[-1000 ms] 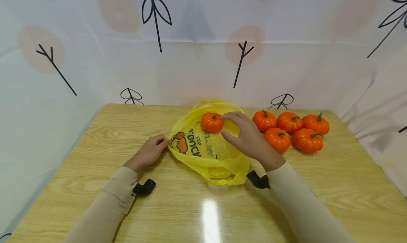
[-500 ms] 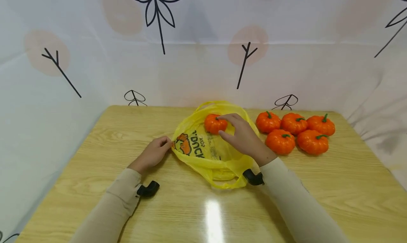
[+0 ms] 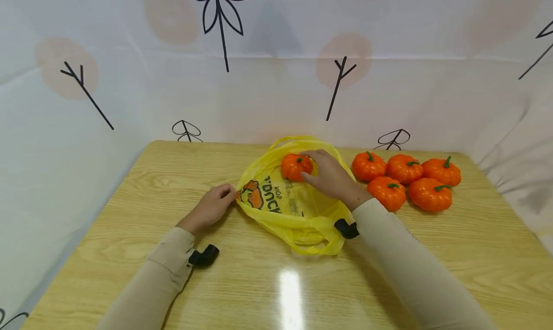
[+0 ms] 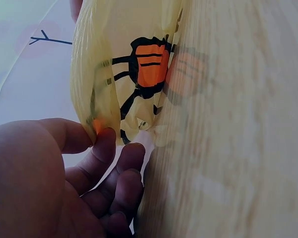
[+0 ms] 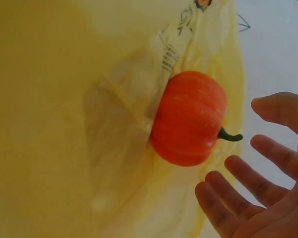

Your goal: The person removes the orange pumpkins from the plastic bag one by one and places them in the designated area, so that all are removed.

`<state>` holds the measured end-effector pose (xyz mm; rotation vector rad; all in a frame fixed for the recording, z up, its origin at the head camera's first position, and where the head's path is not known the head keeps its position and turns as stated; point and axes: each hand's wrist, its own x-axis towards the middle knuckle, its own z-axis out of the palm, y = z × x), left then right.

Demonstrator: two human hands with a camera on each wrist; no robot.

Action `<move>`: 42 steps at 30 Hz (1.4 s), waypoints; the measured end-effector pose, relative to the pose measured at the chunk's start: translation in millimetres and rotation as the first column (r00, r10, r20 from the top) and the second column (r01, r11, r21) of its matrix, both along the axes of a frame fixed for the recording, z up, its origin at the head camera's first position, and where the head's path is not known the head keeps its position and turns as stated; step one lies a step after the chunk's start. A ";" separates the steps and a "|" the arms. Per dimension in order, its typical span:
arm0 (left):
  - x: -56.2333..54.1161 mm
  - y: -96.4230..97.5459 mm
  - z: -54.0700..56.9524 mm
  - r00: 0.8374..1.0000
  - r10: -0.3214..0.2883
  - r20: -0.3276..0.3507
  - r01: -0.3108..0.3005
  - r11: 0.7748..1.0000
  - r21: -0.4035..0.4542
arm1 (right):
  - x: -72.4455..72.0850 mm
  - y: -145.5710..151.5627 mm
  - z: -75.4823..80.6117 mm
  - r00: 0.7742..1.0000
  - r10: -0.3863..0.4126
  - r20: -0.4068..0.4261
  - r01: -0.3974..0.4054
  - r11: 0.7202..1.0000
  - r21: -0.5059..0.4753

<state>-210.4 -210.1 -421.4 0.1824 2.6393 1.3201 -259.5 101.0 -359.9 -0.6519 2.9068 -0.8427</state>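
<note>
A yellow plastic bag (image 3: 317,224) lies spread on the table with its mouth held wide. My left hand (image 3: 211,206) pinches its left edge between thumb and index finger, and in the left wrist view the printed film (image 4: 151,67) rises from those fingertips. Inside the bag sits a small orange pumpkin (image 3: 295,168) with a green stem. Over the bag's right side, my right hand (image 3: 330,175) reaches toward this pumpkin. The right wrist view shows its fingers (image 5: 258,183) spread and relaxed, apart from the pumpkin's stem side (image 5: 191,119).
Several more orange pumpkins (image 3: 429,194) stand grouped in two rows on the table (image 3: 142,191), right of the bag. A pale patterned cloth (image 3: 268,95) hangs behind the table's far edge. Black curved pieces (image 3: 204,256) stick out at both sleeves.
My right hand has moved a little left, closer in over the pumpkin inside the bag. The left hand keeps its pinch on the bag's edge. The whole head view has shifted slightly.
</note>
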 end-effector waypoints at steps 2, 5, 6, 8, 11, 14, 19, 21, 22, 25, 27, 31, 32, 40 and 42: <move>0.0 0.4 -0.2 1.000 0.000 0.001 0.000 1.000 -0.001 | -2.2 0.8 -2.3 1.000 0.005 0.008 -0.005 1.000 0.003; -0.4 0.7 -0.5 1.000 -0.001 0.002 0.001 1.000 0.007 | -5.0 1.1 -5.4 1.000 0.011 0.023 -0.011 1.000 0.010; -0.4 0.7 -0.6 1.000 -0.001 0.001 0.001 1.000 0.009 | -6.2 0.9 -6.7 1.000 0.012 0.027 -0.012 1.000 0.017; -0.4 0.9 -0.5 1.000 -0.004 0.002 0.004 1.000 0.014 | -7.8 0.4 -8.5 0.999 0.011 0.033 -0.012 1.000 0.029; -0.2 1.3 -0.2 1.000 -0.010 -0.001 0.010 1.000 0.019 | -9.2 -0.6 -10.5 0.999 0.006 0.032 -0.007 0.999 0.044; -0.1 1.5 -0.3 1.000 -0.015 -0.004 0.015 1.000 0.015 | -9.0 -1.3 -11.1 1.000 0.000 0.028 -0.002 0.999 0.055; -0.3 0.8 -1.3 1.000 -0.012 -0.002 0.012 1.000 0.003 | -7.5 -2.0 -11.3 0.999 0.001 0.032 -0.003 0.998 0.062; -0.1 0.6 -1.6 1.000 -0.011 -0.002 0.011 1.000 0.006 | -7.4 -2.3 -11.5 0.999 0.004 0.032 -0.006 0.998 0.057; -0.1 0.4 -1.8 1.000 -0.011 -0.002 0.011 1.000 0.009 | -7.5 -2.5 -11.7 0.999 0.006 0.032 -0.008 0.998 0.055; 0.1 0.0 -2.2 1.000 -0.012 -0.001 0.012 1.000 0.019 | -8.0 -3.2 -12.2 0.999 0.013 0.038 -0.014 0.999 0.046; 0.2 -0.2 -2.3 1.000 -0.011 -0.001 0.011 1.000 0.024 | -8.5 -3.8 -12.7 0.999 0.016 0.041 -0.018 0.999 0.042; 0.1 -0.6 -2.8 1.000 -0.013 -0.003 0.013 1.000 0.025 | -9.2 -5.1 -13.1 0.999 0.016 0.042 -0.017 0.999 0.030; 0.1 -0.6 -2.9 1.000 -0.014 -0.004 0.014 1.000 0.027 | -9.2 -5.6 -13.1 0.999 0.015 0.042 -0.016 1.000 0.023; 0.0 -1.1 -2.3 1.000 -0.016 -0.008 0.016 1.000 0.015 | -10.9 -9.7 -15.7 0.997 0.008 0.072 -0.007 1.000 -0.016; 0.1 -0.9 -1.8 1.000 -0.015 -0.005 0.015 1.000 0.018 | -11.1 -10.8 -15.9 0.996 -0.002 0.092 0.003 1.000 -0.019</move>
